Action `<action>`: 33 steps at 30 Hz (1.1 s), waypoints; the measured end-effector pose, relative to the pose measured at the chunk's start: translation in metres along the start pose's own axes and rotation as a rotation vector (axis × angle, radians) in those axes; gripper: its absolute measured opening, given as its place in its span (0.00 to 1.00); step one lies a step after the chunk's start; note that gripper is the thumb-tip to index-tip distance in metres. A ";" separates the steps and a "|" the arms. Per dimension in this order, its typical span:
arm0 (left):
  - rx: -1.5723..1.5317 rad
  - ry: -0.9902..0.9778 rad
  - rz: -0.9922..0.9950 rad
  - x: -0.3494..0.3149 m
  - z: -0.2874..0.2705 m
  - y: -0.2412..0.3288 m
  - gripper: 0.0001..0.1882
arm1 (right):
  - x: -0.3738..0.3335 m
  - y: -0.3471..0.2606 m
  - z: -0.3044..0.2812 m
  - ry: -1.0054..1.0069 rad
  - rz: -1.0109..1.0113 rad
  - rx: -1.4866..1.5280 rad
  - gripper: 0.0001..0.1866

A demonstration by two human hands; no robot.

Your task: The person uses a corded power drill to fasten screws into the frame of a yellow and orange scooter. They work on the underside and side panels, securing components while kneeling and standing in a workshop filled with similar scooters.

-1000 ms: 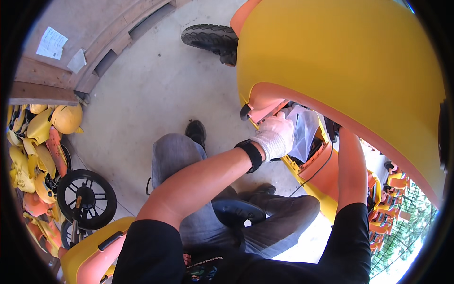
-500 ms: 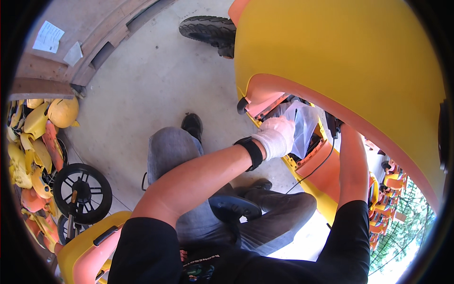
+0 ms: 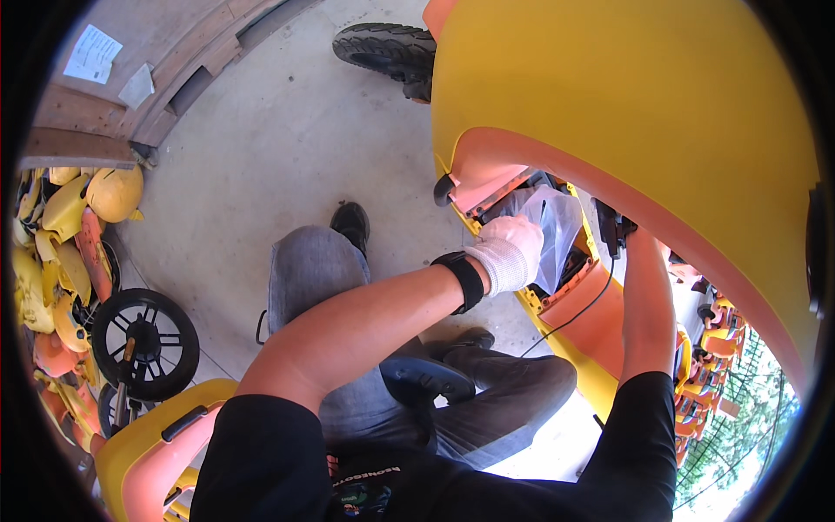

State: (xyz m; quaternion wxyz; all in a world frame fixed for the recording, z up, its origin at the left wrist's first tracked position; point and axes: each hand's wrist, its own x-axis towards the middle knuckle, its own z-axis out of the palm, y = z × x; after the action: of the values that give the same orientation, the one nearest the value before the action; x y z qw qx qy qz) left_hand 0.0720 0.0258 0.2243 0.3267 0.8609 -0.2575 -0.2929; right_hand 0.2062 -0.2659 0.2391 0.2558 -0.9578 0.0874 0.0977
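Observation:
My left hand (image 3: 510,248), in a white glove with a black band on the wrist, is closed on a clear plastic sheet or bag (image 3: 561,228). The plastic lies over an opened compartment (image 3: 570,277) with dark parts inside, in the lower yellow and orange body (image 3: 591,304). Above hangs a large yellow curved shell (image 3: 609,87) with an orange edge. My right hand (image 3: 642,237) reaches under that edge beside a black device (image 3: 611,228) with a cable (image 3: 584,311). Its fingers are mostly hidden, so its grip cannot be made out.
A black-tyred wheel (image 3: 387,50) stands at the far side. On the left are a spoked black wheel (image 3: 146,344) and a heap of yellow and orange panels (image 3: 65,252). A yellow seat-like piece (image 3: 143,444) sits near my left elbow. Several orange and yellow vehicles (image 3: 709,374) stand at right.
The whole view has shifted slightly. Both hands stay almost where they were, the left still on the plastic and the right beside the black device.

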 end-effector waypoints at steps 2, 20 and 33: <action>0.005 -0.025 0.008 0.000 0.001 -0.001 0.18 | 0.001 0.000 -0.001 -0.004 -0.004 -0.006 0.12; 0.012 -0.065 0.008 0.000 -0.001 0.000 0.18 | 0.000 -0.001 -0.001 -0.037 -0.031 -0.047 0.12; 0.024 -0.060 0.019 0.000 0.002 -0.002 0.18 | -0.005 0.001 0.001 -0.053 -0.065 -0.077 0.13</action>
State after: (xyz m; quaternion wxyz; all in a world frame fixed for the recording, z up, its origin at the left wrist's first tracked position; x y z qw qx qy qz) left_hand 0.0714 0.0266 0.2216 0.3112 0.8532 -0.2787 -0.3123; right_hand 0.2006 -0.2654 0.2391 0.2239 -0.9664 0.0455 0.1182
